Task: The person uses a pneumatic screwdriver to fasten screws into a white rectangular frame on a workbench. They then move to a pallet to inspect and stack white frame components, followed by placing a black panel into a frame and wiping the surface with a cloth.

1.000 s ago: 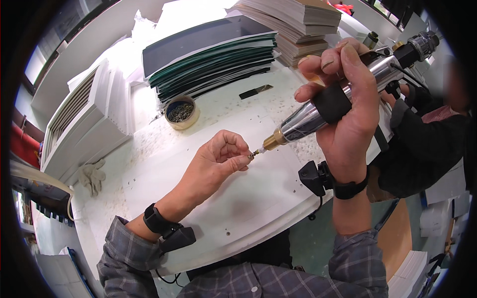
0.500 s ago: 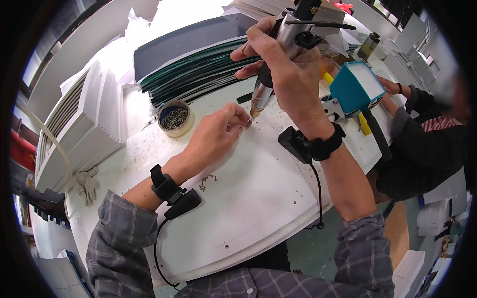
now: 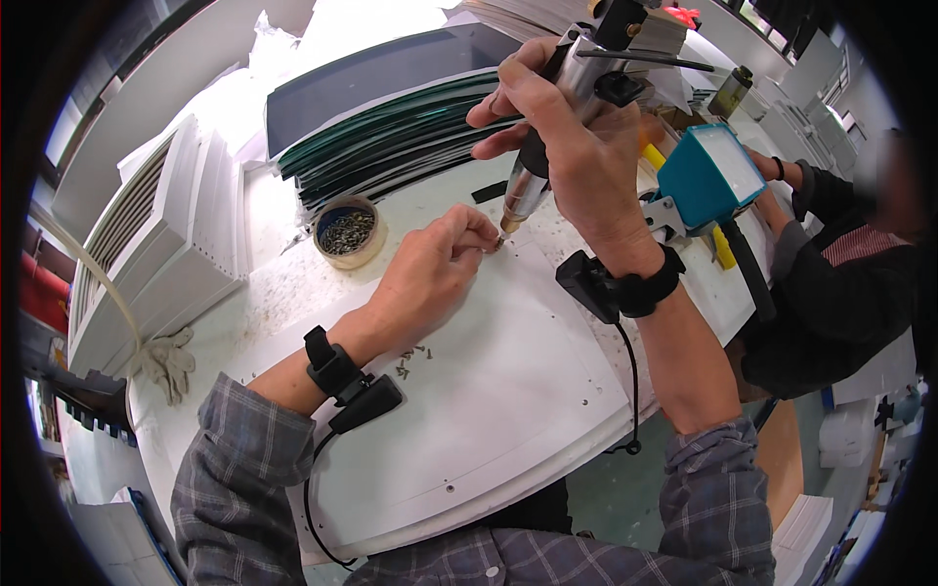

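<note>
In my right hand (image 3: 598, 190) is a silver and black powered screwdriver (image 3: 528, 184), its body slanting down to a brass-coloured nose. The tip points at the far edge of a flat white panel (image 3: 508, 352) lying in front of me. My left hand (image 3: 430, 273) pinches thumb and fingers beside that tip, around what looks like a small screw (image 3: 499, 243); the fingers partly hide it. Several loose screws (image 3: 414, 361) lie on the panel near my left wrist. A round tub (image 3: 354, 260) full of screws stands beyond my left forearm.
Behind the tub lies a stack of dark green-edged sheets (image 3: 391, 137). White slatted parts (image 3: 161, 234) and a glove (image 3: 168, 363) are at left. To the right are a teal box-shaped device (image 3: 689, 186) on a bracket, a bottle (image 3: 731, 93) and another person's dark sleeve (image 3: 821, 293).
The screwdriver and both hands appear slightly farther right in view. My left fingertips stay beside the screwdriver's tip, and the grip of my right hand is unchanged.
</note>
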### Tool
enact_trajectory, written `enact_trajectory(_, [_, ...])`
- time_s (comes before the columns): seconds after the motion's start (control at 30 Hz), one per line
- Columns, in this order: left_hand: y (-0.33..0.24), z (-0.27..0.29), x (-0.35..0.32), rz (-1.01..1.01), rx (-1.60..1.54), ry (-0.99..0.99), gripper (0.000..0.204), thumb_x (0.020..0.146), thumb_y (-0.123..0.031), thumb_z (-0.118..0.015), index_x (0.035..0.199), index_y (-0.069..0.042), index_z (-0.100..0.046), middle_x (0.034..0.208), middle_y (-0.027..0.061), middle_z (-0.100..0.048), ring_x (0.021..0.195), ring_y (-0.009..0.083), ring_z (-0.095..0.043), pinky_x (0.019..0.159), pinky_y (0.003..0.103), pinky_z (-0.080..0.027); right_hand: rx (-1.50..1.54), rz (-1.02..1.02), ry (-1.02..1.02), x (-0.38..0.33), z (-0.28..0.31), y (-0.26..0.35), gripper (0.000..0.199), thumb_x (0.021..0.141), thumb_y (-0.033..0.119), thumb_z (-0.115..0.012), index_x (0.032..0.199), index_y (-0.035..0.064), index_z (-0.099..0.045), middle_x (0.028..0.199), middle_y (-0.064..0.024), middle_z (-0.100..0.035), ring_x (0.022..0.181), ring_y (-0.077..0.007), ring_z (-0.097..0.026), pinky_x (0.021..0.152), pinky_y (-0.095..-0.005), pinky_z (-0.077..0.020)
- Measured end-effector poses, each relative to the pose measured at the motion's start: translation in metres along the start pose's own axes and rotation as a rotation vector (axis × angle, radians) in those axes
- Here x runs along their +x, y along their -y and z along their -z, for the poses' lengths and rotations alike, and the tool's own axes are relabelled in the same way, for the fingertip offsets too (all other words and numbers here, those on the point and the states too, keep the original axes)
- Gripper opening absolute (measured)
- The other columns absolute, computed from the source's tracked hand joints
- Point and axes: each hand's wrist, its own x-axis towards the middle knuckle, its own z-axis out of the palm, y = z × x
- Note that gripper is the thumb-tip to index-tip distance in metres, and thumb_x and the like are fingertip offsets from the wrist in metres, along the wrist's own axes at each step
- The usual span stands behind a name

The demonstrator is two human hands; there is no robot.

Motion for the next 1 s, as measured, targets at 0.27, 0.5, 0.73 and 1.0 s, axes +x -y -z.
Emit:
enact_trajectory(0.27, [0.004,-0.002,-0.001,0.005,-0.047,-0.016,0.019,0.1,-0.001,-0.052,0.118,0.002,-0.056,0.114,0.0172,-0.074,0.112,0.0227,-0.071,0.097,0.032,-0.052,-0.026,0.02,0.004,-0.003,0.001,-0.003,0.017,0.099,0.022,-0.068,0.101,0.0051,-0.068,0.084,-0.0069,-0.07,0.082,-0.0195,-0.076,0.062,-0.0336,-0.0671])
enact_trajectory(0.5, [-0.001,0.008,-0.01,-0.176,0.43,0.064,0.036,0.096,-0.005,-0.056,0.132,0.003,-0.061,0.131,0.0223,-0.067,0.126,0.0341,-0.062,0.108,0.042,-0.048,-0.041,-0.026,0.093,-0.002,0.001,-0.005,0.019,0.099,0.024,-0.07,0.106,0.0075,-0.066,0.083,-0.0065,-0.07,0.082,-0.019,-0.076,0.063,-0.0339,-0.0664])
enact_trajectory(0.73, [0.004,0.015,-0.018,-0.382,0.752,0.158,0.047,0.095,-0.009,-0.057,0.139,0.005,-0.059,0.143,0.0229,-0.059,0.136,0.0371,-0.054,0.117,0.044,-0.041,-0.006,-0.076,0.169,0.003,-0.006,-0.005,0.018,0.098,0.021,-0.072,0.096,0.0027,-0.068,0.078,-0.0074,-0.073,0.075,-0.0146,-0.076,0.061,-0.0283,-0.0647])
enact_trajectory(1.0, [-0.001,0.018,-0.016,-0.344,0.743,0.207,0.05,0.093,-0.009,-0.055,0.141,0.005,-0.058,0.144,0.0221,-0.059,0.136,0.0362,-0.053,0.117,0.044,-0.042,-0.007,-0.09,0.226,0.004,-0.003,-0.004,0.022,0.098,0.023,-0.072,0.092,0.0028,-0.065,0.072,-0.0069,-0.071,0.068,-0.013,-0.074,0.057,-0.0265,-0.0611])
